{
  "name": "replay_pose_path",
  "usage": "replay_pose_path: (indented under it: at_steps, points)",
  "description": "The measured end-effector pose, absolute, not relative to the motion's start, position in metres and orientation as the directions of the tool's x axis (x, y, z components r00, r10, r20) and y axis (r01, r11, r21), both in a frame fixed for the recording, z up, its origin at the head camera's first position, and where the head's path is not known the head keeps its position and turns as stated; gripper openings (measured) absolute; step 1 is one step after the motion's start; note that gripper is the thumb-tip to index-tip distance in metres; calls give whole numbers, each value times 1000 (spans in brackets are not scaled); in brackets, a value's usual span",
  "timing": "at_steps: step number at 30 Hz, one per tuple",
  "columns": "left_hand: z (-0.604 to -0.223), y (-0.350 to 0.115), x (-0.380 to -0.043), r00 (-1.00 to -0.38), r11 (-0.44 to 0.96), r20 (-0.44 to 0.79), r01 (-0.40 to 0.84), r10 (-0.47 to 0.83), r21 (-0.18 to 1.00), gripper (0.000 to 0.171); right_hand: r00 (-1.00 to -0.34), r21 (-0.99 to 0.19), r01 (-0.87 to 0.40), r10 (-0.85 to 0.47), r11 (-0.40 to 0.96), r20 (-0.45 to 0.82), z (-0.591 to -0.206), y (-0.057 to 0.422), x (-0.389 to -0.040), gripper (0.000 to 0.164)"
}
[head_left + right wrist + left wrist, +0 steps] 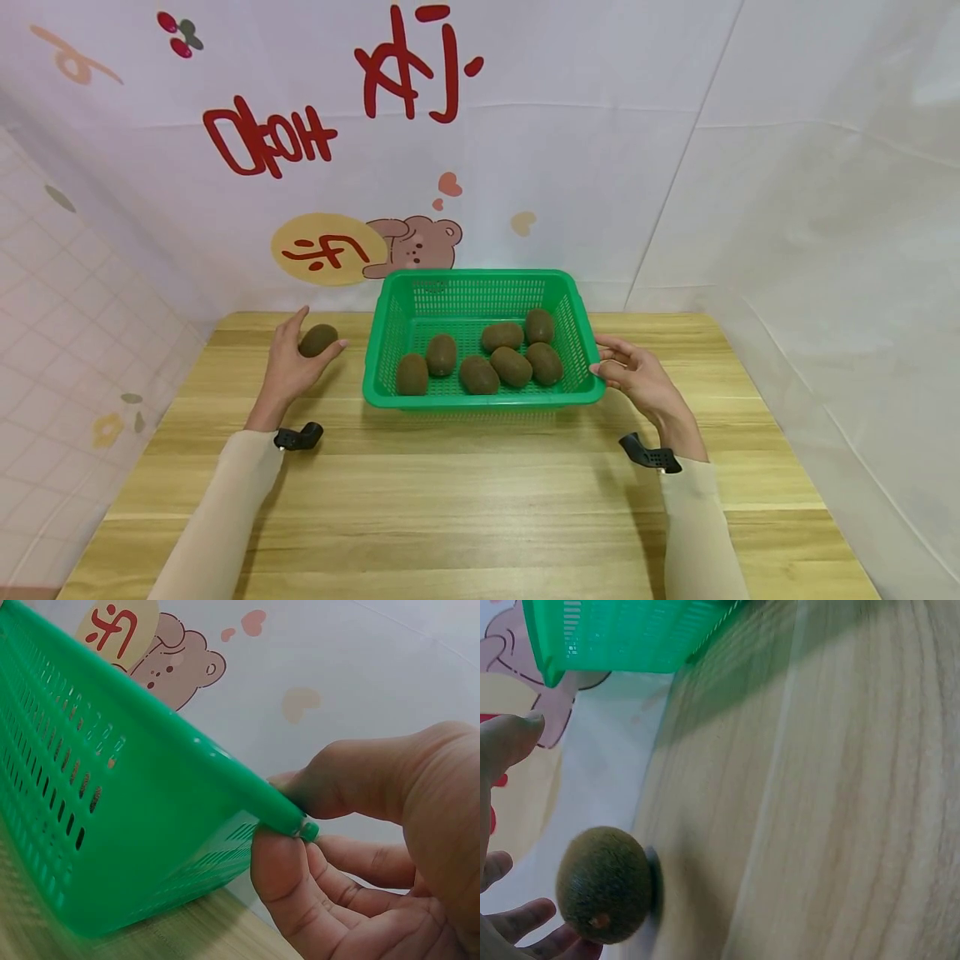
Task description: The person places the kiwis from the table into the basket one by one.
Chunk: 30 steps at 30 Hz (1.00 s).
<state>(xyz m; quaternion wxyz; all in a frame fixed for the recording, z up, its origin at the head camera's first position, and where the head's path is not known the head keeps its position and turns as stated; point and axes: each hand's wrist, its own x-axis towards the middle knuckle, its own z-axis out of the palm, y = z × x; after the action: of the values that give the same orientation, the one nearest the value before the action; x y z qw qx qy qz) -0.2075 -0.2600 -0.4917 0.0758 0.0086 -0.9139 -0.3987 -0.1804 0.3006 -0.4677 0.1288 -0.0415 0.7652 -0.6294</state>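
On the left part of the table lies a single brown kiwi (318,340). My left hand (289,367) is around it with fingers and thumb spread. In the left wrist view the fingertips are at the far side of the kiwi (604,886), touching or nearly so, while the thumb (510,742) stands well apart from it. A green plastic basket (480,401) with slotted walls holds several kiwis (512,367). My right hand (647,385) pinches the basket's right rim (255,799) between thumb and fingers.
The wooden table (465,508) extends in front of the basket. Behind it hangs a white printed cloth (570,167) with red characters and a bear (420,246). More cloth (847,333) borders the table's right side. Both wrists wear black mounts (298,437).
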Motion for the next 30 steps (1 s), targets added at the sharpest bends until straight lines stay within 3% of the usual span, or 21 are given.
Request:
replay_pose_path:
  at_steps: [5, 14, 30]
  points:
    - [-499, -264, -211, -990, 685, 112, 21, -88, 728, 95, -963, -974, 98, -225, 206, -145, -468, 301, -181, 64]
    - [-506, -267, -214, -991, 683, 69, -28, -114, 730, 69, -963, -976, 101, -228, 195, -146, -468, 301, -180, 64]
    - [-508, -262, -209, -980, 650, 137, 8, -147, 760, 60, -962, -977, 92, -237, 190, -137, -470, 301, -179, 63]
